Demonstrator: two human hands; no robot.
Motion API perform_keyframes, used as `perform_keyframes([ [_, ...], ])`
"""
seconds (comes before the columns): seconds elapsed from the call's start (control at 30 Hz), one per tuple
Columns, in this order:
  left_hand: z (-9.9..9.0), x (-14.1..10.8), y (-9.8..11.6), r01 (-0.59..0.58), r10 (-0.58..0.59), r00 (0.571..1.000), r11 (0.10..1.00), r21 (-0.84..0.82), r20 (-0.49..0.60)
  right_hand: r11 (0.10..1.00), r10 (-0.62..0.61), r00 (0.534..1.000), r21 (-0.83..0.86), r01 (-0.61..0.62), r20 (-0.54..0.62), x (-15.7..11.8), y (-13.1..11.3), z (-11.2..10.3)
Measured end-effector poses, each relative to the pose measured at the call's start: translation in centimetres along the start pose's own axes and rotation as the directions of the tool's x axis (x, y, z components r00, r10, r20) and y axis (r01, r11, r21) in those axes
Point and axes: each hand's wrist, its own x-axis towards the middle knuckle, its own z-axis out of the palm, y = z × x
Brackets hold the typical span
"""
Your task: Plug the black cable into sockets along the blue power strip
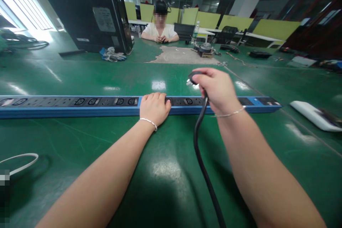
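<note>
A long blue and black power strip (112,111) lies across the green table, with rows of sockets on its top. My left hand (154,108) rests over the strip's middle, its fingers wrapped round it. Above and behind the strip, my right hand (217,87) holds a black plug (194,74) between thumb and fingers, with the metal prongs pointing left and down. From the plug a thick black cable (199,142) hangs down in front of the strip and runs to the bottom edge of the view. The plug is apart from the sockets.
A large black cabinet (88,14) stands at the back left, gloves (112,55) beside it. Across the table sits a person (160,30) with both hands together. A bottle (196,31) and small parts lie behind. A white object (312,114) is at right, a white loop (25,160) at left.
</note>
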Motion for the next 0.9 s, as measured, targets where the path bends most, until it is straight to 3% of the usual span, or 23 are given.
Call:
perform_keyframes([
  [0.07,0.0,0.0,0.0,-0.006,0.006,1.000,1.000,0.005,-0.001,1.000,0.020,0.998,0.017,-0.018,-0.065,0.3,0.1,-2.5],
  [0.13,0.0,0.0,0.0,-0.011,0.011,1.000,1.000,0.011,-0.005,0.997,0.076,0.997,-0.025,-0.076,0.004,0.4,1.0,-4.1],
  [0.23,0.1,0.0,0.0,-0.006,0.006,1.000,1.000,0.008,-0.010,0.977,0.162,0.971,-0.164,-0.134,0.177,0.5,3.3,-4.8],
  [0.3,0.0,0.0,0.0,-0.004,0.004,1.000,1.000,0.002,-0.009,0.956,0.154,0.966,-0.277,-0.093,0.209,0.7,4.6,-4.5],
  [0.47,0.0,0.0,0.0,-0.006,0.006,1.000,1.000,-0.003,-0.004,0.875,0.162,0.976,-0.479,-0.073,0.147,1.7,6.6,-4.3],
  [0.73,0.1,0.1,-0.1,-0.024,0.025,1.000,1.000,0.014,-0.017,0.811,0.375,0.927,-0.492,-0.317,0.021,2.5,11.1,-7.0],
  [0.9,0.1,0.1,-0.1,-0.021,0.022,1.000,1.000,0.014,-0.020,0.743,0.353,0.936,-0.613,-0.268,0.018,2.3,11.0,-6.7],
])
